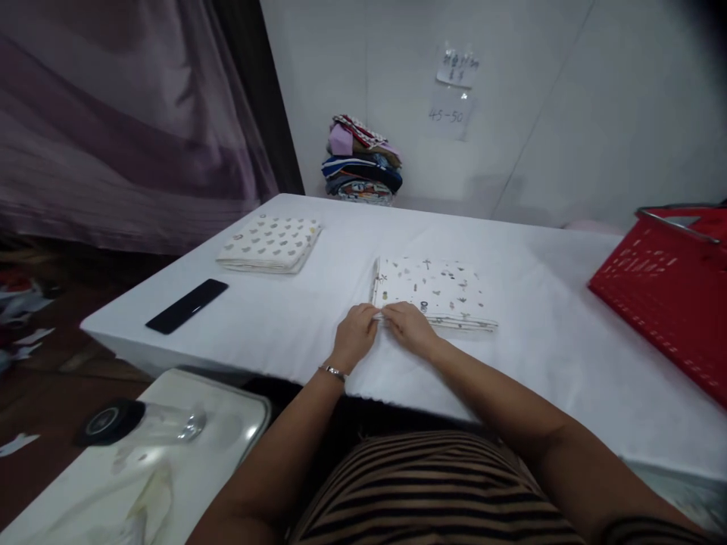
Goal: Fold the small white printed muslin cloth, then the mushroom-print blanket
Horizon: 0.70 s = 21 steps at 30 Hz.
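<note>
A single head-worn camera is directed forward and downward from above the striped shirt (pixel 432 492); the left hand (pixel 355 334) and right hand (pixel 407 325) are framed near centre at close range, with the wall (pixel 539 98) beyond.

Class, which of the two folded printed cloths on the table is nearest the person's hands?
The scattered-motif cloth, nearer the red basket: the left hand and right hand meet at its corner. The other cloth, patterned in rows, lies apart.

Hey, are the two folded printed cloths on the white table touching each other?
Apart: the head view shows a strip of white tabletop between the folded printed cloth on the left and the folded printed cloth on the right.
</note>
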Each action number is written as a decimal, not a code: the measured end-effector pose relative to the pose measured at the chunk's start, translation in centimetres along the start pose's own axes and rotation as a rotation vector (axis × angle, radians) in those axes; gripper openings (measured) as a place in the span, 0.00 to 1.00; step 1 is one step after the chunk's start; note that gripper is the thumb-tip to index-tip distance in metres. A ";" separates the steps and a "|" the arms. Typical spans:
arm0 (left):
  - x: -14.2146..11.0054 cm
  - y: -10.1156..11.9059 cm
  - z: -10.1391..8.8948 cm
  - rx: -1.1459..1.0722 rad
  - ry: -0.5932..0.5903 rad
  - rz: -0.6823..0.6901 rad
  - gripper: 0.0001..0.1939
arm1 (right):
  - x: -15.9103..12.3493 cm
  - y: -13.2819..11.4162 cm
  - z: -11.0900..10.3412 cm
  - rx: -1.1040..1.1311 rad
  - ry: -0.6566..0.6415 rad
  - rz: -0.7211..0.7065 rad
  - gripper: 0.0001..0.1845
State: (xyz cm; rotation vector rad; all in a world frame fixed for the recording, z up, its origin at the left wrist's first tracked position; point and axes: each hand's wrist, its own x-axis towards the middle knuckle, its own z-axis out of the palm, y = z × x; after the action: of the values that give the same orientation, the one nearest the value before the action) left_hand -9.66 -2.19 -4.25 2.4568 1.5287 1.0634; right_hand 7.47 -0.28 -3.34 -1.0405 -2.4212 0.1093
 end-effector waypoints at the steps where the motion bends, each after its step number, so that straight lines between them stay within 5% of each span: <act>1: 0.0 -0.1 0.0 0.005 0.005 0.001 0.12 | -0.5 0.4 -0.4 0.015 0.018 -0.016 0.14; 12: 0.3 -0.2 0.1 -0.034 0.056 0.021 0.11 | -9.7 7.5 -6.8 -0.101 0.137 0.200 0.15; 21: 1.7 1.2 0.2 -0.004 -0.057 0.139 0.10 | -7.0 6.4 -6.1 -0.053 0.084 0.143 0.15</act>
State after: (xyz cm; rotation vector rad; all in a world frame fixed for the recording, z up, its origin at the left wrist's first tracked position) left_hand -8.21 -1.37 -3.05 2.5993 1.3557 1.0055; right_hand 18.66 -1.36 -2.54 -1.2176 -2.2848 0.0494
